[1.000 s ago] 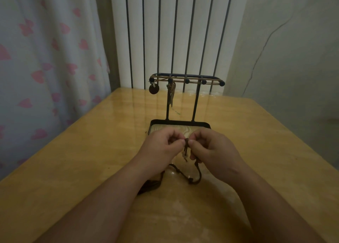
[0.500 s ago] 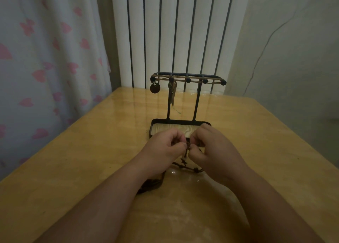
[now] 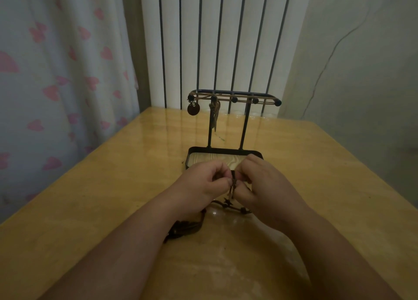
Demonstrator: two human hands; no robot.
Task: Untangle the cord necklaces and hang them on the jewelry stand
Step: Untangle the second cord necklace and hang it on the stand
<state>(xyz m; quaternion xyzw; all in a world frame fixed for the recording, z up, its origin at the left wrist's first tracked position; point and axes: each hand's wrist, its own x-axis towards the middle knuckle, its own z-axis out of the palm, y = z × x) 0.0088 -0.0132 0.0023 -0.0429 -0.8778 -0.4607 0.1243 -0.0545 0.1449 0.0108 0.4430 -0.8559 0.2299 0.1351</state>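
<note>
The loop of the dark, knotted cord necklace [image 3: 233, 187] now trails flatter under the hands. The left hand [image 3: 201, 183] and right hand [image 3: 267, 186], fingers curled, both pinch it between them.

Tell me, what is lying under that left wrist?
A dark bundle of cords lies on the wooden table, poking out beneath the left wrist. How far it runs under the arm is hidden.

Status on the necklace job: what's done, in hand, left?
Done: a cord with a round pendant hangs on the jewelry stand, with another strand beside it. In hand: the left hand and right hand pinch a dark knotted cord in front of the stand's tray. Left: that cord is not yet hung, and a dark bundle lies on the table by the left forearm.
</note>
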